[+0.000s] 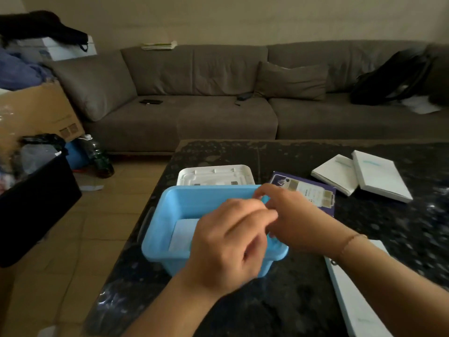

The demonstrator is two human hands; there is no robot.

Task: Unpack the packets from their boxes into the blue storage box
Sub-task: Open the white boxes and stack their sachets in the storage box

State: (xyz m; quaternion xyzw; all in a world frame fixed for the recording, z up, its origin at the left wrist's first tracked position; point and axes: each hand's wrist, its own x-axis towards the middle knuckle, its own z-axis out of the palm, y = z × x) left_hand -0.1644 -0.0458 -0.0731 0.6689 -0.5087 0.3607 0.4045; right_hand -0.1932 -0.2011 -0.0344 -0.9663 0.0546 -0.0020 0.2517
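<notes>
Fingers (252, 215) of both hands meet over the blue storage box (167, 229), curled toward each other; whether they pinch anything between them cannot be made out, since the knuckles hide the tips and the frame is blurred there. The left hand (226, 244) hangs above the box's near right part, and the right hand (289, 215) reaches in over the right rim. A pale packet (184, 233) already lies on the box floor. Just behind the box sits its white lid (213, 175). To the right a purple box (313, 190) lies flat, and farther right two white boxes (359, 175) rest side by side on the dark tabletop (303, 300).

By my judgement this is mid-unpacking, probably a packet being let go or worked loose over the box. Next, the hands need to clear the rim and reach for one of the remaining boxes.
</notes>
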